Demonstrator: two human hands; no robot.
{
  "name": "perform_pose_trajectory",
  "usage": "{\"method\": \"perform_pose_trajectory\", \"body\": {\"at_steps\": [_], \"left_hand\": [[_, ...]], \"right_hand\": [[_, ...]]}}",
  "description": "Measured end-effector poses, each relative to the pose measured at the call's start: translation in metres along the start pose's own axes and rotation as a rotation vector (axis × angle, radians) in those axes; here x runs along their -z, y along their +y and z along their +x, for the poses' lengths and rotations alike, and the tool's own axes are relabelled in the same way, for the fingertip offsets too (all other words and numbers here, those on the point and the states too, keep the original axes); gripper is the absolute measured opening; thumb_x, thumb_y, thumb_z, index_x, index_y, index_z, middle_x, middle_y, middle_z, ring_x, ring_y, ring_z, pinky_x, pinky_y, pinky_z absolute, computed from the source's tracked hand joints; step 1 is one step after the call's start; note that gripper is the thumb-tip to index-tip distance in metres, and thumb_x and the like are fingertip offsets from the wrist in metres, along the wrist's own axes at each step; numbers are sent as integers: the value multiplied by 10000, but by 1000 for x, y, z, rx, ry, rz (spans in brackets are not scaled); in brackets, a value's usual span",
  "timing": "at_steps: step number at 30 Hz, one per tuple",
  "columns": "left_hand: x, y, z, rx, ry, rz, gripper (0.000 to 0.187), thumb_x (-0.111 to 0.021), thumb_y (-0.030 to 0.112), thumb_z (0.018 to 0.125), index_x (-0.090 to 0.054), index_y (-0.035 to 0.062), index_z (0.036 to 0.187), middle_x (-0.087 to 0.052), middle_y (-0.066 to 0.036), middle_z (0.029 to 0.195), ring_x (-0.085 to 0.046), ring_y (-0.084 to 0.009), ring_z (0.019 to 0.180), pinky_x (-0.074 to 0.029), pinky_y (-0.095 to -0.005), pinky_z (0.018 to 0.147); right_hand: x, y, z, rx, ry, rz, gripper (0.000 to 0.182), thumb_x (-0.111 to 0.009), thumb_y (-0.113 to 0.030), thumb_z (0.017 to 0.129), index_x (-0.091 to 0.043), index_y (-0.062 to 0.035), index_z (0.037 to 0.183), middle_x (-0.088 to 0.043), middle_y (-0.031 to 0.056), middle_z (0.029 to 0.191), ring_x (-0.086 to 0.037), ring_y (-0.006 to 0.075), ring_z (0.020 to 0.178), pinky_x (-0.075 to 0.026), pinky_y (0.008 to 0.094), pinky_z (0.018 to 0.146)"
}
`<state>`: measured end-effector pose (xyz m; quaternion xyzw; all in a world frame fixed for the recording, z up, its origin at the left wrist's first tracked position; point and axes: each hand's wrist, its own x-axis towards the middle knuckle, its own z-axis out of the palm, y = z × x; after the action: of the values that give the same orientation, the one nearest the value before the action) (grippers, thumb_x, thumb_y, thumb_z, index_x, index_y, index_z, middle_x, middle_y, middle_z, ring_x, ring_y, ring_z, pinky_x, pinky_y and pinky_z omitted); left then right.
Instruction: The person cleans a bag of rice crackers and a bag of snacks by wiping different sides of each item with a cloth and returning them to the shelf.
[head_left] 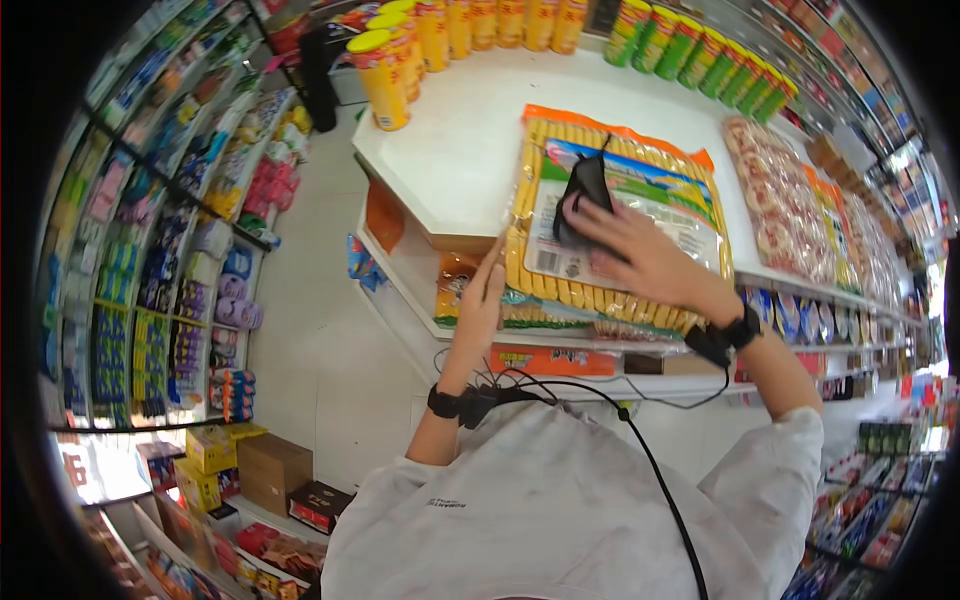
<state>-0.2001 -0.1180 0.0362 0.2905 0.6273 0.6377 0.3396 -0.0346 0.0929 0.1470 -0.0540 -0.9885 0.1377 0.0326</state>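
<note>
A large clear bag of biscuit sticks (620, 190) with an orange top edge and a blue-green label lies on the white display shelf, its near side reaching the front edge. My left hand (482, 300) is at the bag's left edge, thumb and fingers along the side, steadying it; its far fingertips are partly hidden. My right hand (635, 248) is on the bag's face, fingers stretched over a bunched black cloth (585, 195) that it presses against the label. One corner of the cloth sticks up past the fingers.
Yellow canisters (382, 85) line the shelf's far left, green canisters (700, 60) the back right. Packs of round snacks (775, 200) lie at the right. A lower shelf holds an orange box (555, 360). A black cable (640, 440) runs across my shirt. Cartons (275, 470) stand lower left.
</note>
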Motion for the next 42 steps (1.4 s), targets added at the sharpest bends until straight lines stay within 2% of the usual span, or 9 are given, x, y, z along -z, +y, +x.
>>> {"method": "perform_pose_trajectory", "body": {"at_steps": [3,5,9,12,19,27,33,38,42], "left_hand": [[4,-6,3,-3,-30,-3,517,-404,402,1079,-408,140,1525,-629,-1,928,-330,-18,504,-302,-204,451],[4,-6,4,-76,-32,25,506,-400,383,1083,-410,135,1524,-602,-1,824,-365,-47,530,-357,-226,503],[12,0,2,-24,-46,90,490,-414,353,1079,-409,152,1525,-667,-47,918,-488,-97,660,-460,-270,666],[13,-2,2,46,-68,102,484,-411,341,1079,-407,155,1526,-682,-86,1051,-531,-119,732,-476,-288,724],[10,-5,8,-50,-105,20,478,-383,276,1091,-376,82,1528,-552,-164,1415,-522,-182,1260,-368,-287,1064],[13,-13,11,-58,-117,28,478,-388,275,1089,-376,93,1531,-571,-162,1389,-556,-186,1208,-400,-293,1035],[16,3,5,78,-129,41,496,-424,334,1077,-396,129,1528,-626,-77,1246,-464,-59,671,-412,-202,592],[9,-5,2,-49,-57,59,505,-425,348,1077,-399,115,1524,-600,-81,1327,-546,-99,885,-454,-221,788],[-2,-3,-5,-32,-19,-15,526,-414,352,1079,-395,55,1513,-515,-132,1460,-473,-188,1318,-329,-296,1111]], "right_hand": [[-5,89,19,3,269,-84,452,-529,-236,979,-532,-5,1368,-446,206,1480,-466,366,1338,-395,411,1102],[3,149,12,-435,93,-50,460,-504,-253,994,-510,-33,1397,-416,190,1504,-477,343,1326,-411,412,1083],[-12,210,0,-408,-10,-572,424,-386,-278,1042,-487,-67,1395,-390,226,1510,-463,415,1310,-388,450,1096],[4,75,16,-361,19,-3,476,-439,-328,1026,-450,-106,1446,-429,202,1504,-425,488,1321,-351,494,1120],[0,-63,-40,-370,102,-93,592,-534,-288,978,-361,-165,1531,-339,174,1575,-324,514,1386,-249,514,1177],[-1,36,-127,-740,263,73,532,-407,-321,1058,-345,-68,1522,-280,217,1593,-244,370,1484,-164,439,1218],[11,167,-86,-705,133,243,646,-373,-478,1052,-354,-23,1510,-310,202,1588,-259,324,1487,-167,359,1214],[29,223,-45,-822,-142,223,789,-325,-676,990,-482,-23,1403,-620,105,1049,-550,200,893,-419,283,731],[35,268,-28,-847,-187,354,804,-332,-706,967,-563,6,1261,-622,92,926,-565,189,838,-439,286,716]]}}
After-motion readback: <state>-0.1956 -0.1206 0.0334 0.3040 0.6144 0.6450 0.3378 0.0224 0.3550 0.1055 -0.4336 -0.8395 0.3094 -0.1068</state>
